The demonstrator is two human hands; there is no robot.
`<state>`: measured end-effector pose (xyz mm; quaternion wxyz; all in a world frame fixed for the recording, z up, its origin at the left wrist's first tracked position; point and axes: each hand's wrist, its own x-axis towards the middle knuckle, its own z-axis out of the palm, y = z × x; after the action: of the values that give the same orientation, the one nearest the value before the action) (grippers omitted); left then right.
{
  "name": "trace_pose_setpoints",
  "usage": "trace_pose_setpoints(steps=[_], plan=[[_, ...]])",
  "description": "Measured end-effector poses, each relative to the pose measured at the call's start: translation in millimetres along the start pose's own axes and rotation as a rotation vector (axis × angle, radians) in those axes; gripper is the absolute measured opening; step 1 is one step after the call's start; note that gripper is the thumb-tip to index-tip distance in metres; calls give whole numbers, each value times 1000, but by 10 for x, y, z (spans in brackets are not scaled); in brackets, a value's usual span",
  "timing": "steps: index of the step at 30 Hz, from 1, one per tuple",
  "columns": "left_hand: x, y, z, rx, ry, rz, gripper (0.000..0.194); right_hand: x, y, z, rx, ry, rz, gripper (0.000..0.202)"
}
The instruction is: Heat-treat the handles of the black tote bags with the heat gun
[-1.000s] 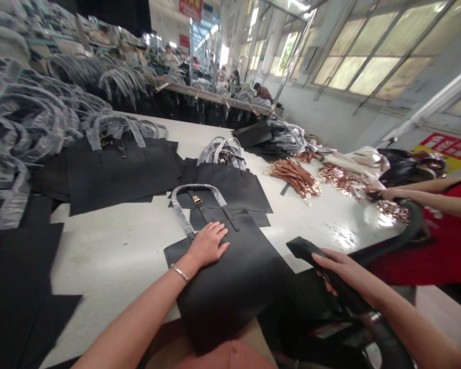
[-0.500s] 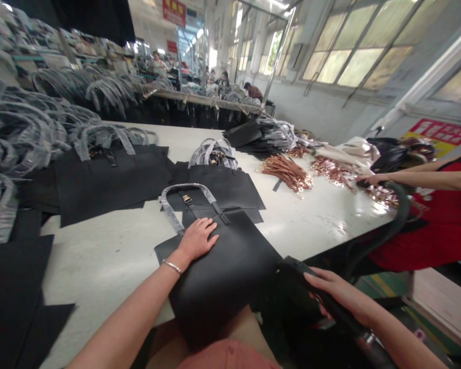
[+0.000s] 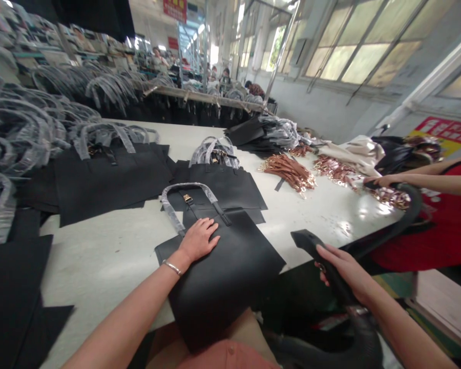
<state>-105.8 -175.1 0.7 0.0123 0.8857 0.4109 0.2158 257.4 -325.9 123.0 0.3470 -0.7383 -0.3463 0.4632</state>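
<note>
A black bag panel lies in front of me, its lower part reaching over the table's near edge. One plastic-wrapped handle arches from its far side, beside a strap with a gold-coloured buckle. My left hand rests flat on the panel near the handle's base, fingers stretched out. My right hand is wrapped round a black hose nozzle, with a thick ribbed hose trailing below. The nozzle's flat tip is right of the panel's corner, apart from it.
Stacked black panels with wrapped handles lie left on the white table; another stack lies straight ahead. Brown straps with metal clasps lie to the right. A co-worker's hand holds another hose at the right.
My right hand has raised the nozzle and moved it right, away from the panel's corner. The hose now curves into view below. My left hand stays on the panel.
</note>
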Motion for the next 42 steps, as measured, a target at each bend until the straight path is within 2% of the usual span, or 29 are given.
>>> trace_pose_setpoints(steps=[3,6,9,12,14,17,20,22,24,26,29,33,36,39,42], plan=[[-12,-6,30,-10,7,-12,41,-145,123,-47,-58,-118,80,39],[-21,4,36,-14,10,-22,41,-241,287,39,-93,-214,136,49],[-35,58,21,-12,-3,-44,42,-223,302,208,-120,-190,84,53],[-66,186,1,-28,-29,-59,43,-151,93,408,-113,-143,-40,54],[-108,312,-25,-65,-44,-41,42,-114,-109,561,-109,-177,-96,54],[-233,516,-116,-122,-29,-30,42,-75,-352,826,-155,-299,-109,56],[-458,647,-256,-89,24,-206,38,-14,-448,1090,-225,-448,-88,55],[-652,667,-337,-41,48,-359,32,44,-465,1236,-263,-521,-70,52],[-839,650,-386,-18,61,-441,29,101,-485,1352,-301,-570,-56,49],[-981,624,-404,-26,68,-453,31,145,-524,1445,-344,-614,-39,44],[-1071,606,-402,-48,61,-424,30,190,-605,1562,-391,-666,-20,38],[-1054,610,-399,-45,42,-419,28,265,-703,1718,-397,-666,-28,38],[-1050,609,-393,-48,51,-422,29,327,-770,1790,-371,-591,-90,39],[-1072,606,-374,-60,65,-421,30,348,-823,1741,-337,-495,-157,44],[-1088,607,-357,-73,78,-418,29,325,-800,1610,-356,-510,-115,49]])
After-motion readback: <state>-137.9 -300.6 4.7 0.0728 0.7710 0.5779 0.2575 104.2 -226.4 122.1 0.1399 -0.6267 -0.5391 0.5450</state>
